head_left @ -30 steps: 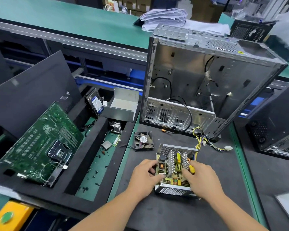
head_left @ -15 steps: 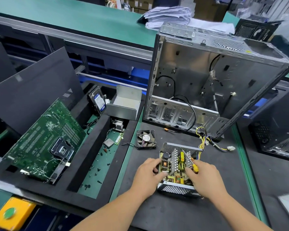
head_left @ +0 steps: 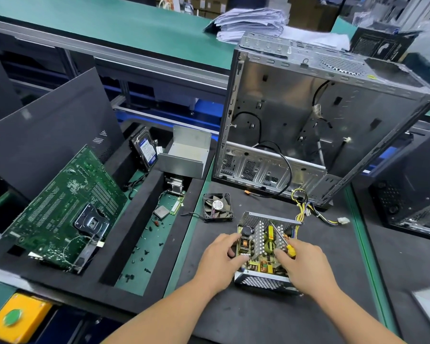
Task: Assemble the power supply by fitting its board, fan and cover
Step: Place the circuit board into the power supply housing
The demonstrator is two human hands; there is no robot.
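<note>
Power supply housing (head_left: 263, 281): sits open-topped on the dark tabletop (head_left: 258, 319), right in front of the person, and it's the landmark for everything here
Board (head_left: 263, 247): lies inside the housing, coils and heatsinks up; whether it is fully seated I can't tell
Left hand (head_left: 219, 259): fingers curl onto the board's left edge at the housing's left wall, gripping or steadying it
Right hand (head_left: 305, 264): wraps the yellow handle of a screwdriver (head_left: 281, 238), shaft angling up over the housing, while its fingertips also press on the board
Fan (head_left: 217, 207): loose on the tabletop just beyond the housing's far-left corner, wire trailing left, not fitted yet
Cover: the grey metal box (head_left: 184, 155) well beyond the housing to its left may be it, I'm not certain
Wire bundle (head_left: 301, 209): yellow and black leads spill from the housing's far-right corner
Risk, tool: with the screwdriver held in the same hand that presses, the tip could scrape or bend a component
Risk, fit: uneven pressure from the two hands could jam the board crooked against the walls
Risk, wires: leads could get pinched under the board's edge or later under the cover
Risk, screws: loose screws (head_left: 144, 256) lie left of the housing; one dropped inside could short it
</note>
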